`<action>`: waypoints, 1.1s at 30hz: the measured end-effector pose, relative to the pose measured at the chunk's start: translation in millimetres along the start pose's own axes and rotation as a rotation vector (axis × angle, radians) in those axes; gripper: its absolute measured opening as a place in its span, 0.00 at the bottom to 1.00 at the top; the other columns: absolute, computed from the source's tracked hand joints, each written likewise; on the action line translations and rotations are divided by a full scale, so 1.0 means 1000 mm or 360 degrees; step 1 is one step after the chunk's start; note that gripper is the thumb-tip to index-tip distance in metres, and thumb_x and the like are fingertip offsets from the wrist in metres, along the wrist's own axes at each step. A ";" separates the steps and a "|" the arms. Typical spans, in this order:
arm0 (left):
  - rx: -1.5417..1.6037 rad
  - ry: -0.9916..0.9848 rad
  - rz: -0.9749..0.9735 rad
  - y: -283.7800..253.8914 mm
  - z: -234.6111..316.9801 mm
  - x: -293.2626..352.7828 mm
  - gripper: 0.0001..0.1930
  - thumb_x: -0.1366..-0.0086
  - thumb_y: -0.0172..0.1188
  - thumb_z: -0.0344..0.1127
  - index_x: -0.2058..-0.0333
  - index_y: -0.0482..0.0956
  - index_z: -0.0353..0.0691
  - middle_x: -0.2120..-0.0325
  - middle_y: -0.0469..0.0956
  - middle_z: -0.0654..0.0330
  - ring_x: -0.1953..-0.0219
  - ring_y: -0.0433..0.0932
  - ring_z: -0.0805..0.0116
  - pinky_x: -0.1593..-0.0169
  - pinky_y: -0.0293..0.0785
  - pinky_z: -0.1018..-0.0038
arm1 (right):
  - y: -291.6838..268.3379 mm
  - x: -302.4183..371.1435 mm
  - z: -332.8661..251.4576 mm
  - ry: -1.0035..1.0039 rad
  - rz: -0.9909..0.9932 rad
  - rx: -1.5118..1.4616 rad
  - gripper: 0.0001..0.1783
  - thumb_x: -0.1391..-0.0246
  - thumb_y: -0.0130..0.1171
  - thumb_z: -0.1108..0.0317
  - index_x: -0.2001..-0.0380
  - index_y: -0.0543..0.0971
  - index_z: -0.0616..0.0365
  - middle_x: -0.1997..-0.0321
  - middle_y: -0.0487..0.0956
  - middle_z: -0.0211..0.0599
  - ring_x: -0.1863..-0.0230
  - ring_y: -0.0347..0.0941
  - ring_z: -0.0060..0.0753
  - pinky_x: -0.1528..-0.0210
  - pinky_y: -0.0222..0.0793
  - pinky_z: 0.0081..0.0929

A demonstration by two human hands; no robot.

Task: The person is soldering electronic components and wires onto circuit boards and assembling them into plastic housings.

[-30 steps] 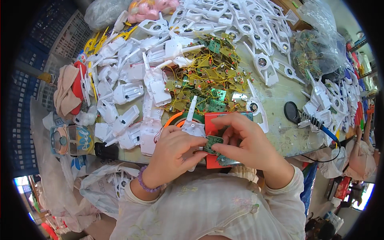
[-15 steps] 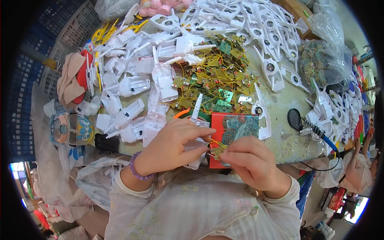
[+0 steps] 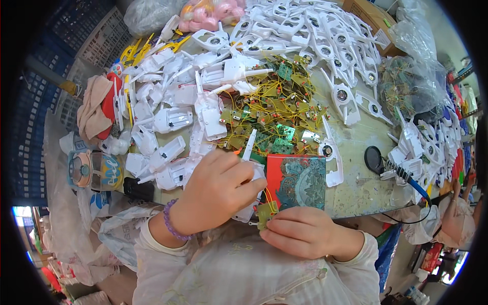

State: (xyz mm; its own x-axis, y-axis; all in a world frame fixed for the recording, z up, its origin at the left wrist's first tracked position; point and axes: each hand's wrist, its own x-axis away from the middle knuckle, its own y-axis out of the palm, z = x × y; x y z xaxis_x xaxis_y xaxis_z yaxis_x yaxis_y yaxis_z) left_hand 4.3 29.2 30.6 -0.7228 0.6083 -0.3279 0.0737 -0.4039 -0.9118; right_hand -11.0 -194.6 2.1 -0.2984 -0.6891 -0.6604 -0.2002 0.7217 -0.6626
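Between the thumb and fingers of my right hand is a small olive-green circuit board, held by its edge near the table's front. Yellow and reddish wires rise from the board to the curled fingertips of my left hand, which are pinched together around them. A white plastic housing lies partly hidden beneath my left hand, its narrow stem pointing away from me. Beside it, just beyond my right hand, is a flat red item with a dark teal patterned panel.
A heap of wired circuit boards lies ahead. White plastic shells crowd the left, and white handled parts with round inserts cover the back. A corded tool with a blue handle is at right, near a black round lid.
My right hand has moved down and left with the circuit board, exposing more of the patterned panel. My left hand's fingers, spread before, are now curled in at the wires.
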 end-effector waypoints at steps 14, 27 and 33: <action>0.2326 -0.1174 0.0353 0.012 0.032 0.001 0.07 0.41 0.59 0.24 0.63 0.80 0.35 0.68 0.82 0.57 0.66 0.80 0.71 0.61 0.76 0.76 | 0.031 -0.005 -0.002 -0.0151 -0.0111 0.0331 0.11 0.59 0.59 0.70 0.68 0.78 0.62 0.63 0.76 0.34 0.60 0.74 0.32 0.59 0.75 0.25; 0.2040 -0.1145 0.0553 0.029 0.020 0.022 0.06 0.42 0.57 0.21 0.65 0.77 0.31 0.69 0.80 0.58 0.65 0.76 0.75 0.58 0.72 0.78 | -0.015 0.044 0.026 0.0730 0.0410 0.0714 0.10 0.54 0.58 0.70 0.67 0.77 0.63 0.66 0.76 0.38 0.63 0.74 0.40 0.62 0.71 0.34; 0.2055 -0.1120 0.0537 0.030 0.023 0.013 0.06 0.42 0.58 0.22 0.65 0.78 0.31 0.70 0.80 0.60 0.66 0.76 0.75 0.61 0.71 0.78 | -0.024 0.103 0.069 0.1811 0.0236 0.0985 0.10 0.48 0.57 0.70 0.62 0.77 0.61 0.69 0.76 0.45 0.69 0.73 0.50 0.65 0.69 0.38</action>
State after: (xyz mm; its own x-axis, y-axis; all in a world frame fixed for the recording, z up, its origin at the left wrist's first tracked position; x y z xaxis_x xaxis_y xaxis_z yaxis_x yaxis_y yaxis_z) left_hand -19.2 9.3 4.5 -0.9958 0.0759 0.0517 -0.0680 -0.9878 0.1400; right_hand 27.2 -287.4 -74.9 -0.9598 0.0559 -0.2751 0.2721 0.4259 -0.8629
